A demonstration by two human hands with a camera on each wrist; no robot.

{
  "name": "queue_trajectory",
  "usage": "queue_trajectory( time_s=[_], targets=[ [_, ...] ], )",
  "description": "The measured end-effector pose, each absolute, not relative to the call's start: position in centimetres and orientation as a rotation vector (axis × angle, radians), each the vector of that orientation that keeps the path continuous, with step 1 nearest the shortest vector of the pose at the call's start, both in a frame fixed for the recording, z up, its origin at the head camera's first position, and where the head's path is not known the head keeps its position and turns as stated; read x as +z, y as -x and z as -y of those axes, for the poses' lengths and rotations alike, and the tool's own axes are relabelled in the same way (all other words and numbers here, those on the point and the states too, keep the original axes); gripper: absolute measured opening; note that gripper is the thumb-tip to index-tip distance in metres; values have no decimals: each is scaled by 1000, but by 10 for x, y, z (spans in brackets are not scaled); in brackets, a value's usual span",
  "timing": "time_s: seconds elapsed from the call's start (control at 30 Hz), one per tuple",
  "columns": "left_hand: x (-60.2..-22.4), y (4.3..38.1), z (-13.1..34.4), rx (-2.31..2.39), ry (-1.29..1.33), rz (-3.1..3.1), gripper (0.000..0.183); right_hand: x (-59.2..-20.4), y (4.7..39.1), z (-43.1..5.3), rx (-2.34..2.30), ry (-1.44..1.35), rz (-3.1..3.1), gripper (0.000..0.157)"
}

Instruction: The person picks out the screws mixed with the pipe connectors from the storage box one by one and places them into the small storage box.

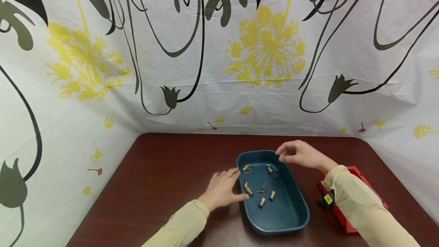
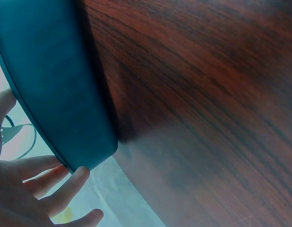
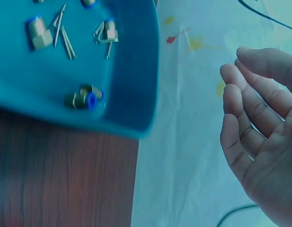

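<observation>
A blue plastic tray [image 1: 284,212] stands on the table with several brass fittings with blue collars [image 1: 262,202] and several small screws [image 1: 263,188] lying in groups inside it. My left hand [image 1: 223,190] touches the tray's left rim with its fingers spread; in the left wrist view the fingertips [image 2: 80,173] rest along the rim. Over the far right corner of the tray is my right hand [image 1: 300,153], its fingers loosely bent. The right wrist view shows nothing between the right fingers [image 3: 233,99], and they are apart from the tray.
A red container [image 1: 346,220] lies right of the tray, partly hidden by my right sleeve. Beside it is a black object with a yellow patch [image 1: 328,199]. The dark wooden table [image 1: 164,170] reaches back to a patterned cloth [image 1: 205,64].
</observation>
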State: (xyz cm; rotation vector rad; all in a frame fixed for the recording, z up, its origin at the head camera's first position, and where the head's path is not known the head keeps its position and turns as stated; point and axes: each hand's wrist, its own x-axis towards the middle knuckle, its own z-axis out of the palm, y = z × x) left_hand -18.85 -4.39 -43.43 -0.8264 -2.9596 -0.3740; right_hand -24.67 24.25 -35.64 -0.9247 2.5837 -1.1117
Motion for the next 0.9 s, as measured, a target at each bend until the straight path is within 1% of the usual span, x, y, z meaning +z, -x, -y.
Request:
queue_trajectory(
  time_s=[0.43, 0.67, 0.9],
  targets=[
    [-434, 189, 43, -388, 821, 2970, 78, -384, 258, -202, -1094, 976, -2423, 14],
    [-435, 192, 44, -385, 823, 2974, 78, -400, 261, -189, -1086, 889, -2376, 12],
    [-436, 195, 45, -377, 836, 2964, 78, -413, 264, -183, -1081, 835, -2331, 15]
  ],
)
